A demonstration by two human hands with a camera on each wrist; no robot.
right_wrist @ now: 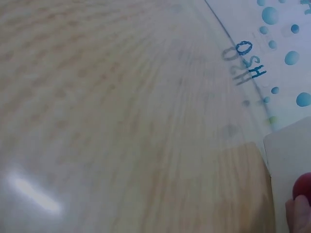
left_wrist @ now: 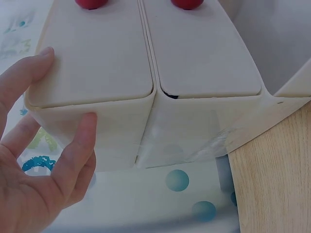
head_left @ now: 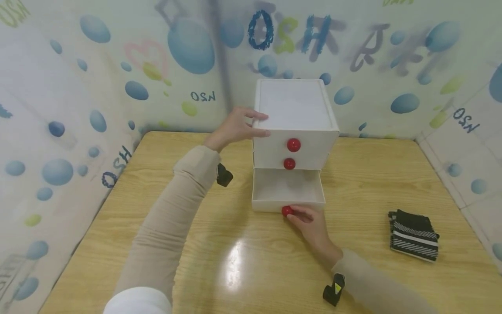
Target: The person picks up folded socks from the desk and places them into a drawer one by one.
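A white drawer cabinet [head_left: 296, 104] with round red knobs stands at the back of the table. My left hand [head_left: 237, 125] grips its upper left front corner; in the left wrist view, thumb and fingers [left_wrist: 80, 141] lie round that corner. The bottom drawer [head_left: 288, 187] is pulled out, and its visible inside is bare. Thumb and fingers of my right hand [head_left: 313, 226] pinch the drawer's red knob [head_left: 286, 211]. Two more knobs, the upper [head_left: 293, 145] and the middle [head_left: 289, 163], sit on drawers that are closed. In the right wrist view only fingertips [right_wrist: 302, 213] at the knob show.
A folded black cloth [head_left: 413, 235] with white and grey stripes lies on the wooden table [head_left: 219, 270], right of my right hand. Behind the cabinet rises a pale wall [head_left: 164, 104] with blue dots and letters; similar walls flank the table.
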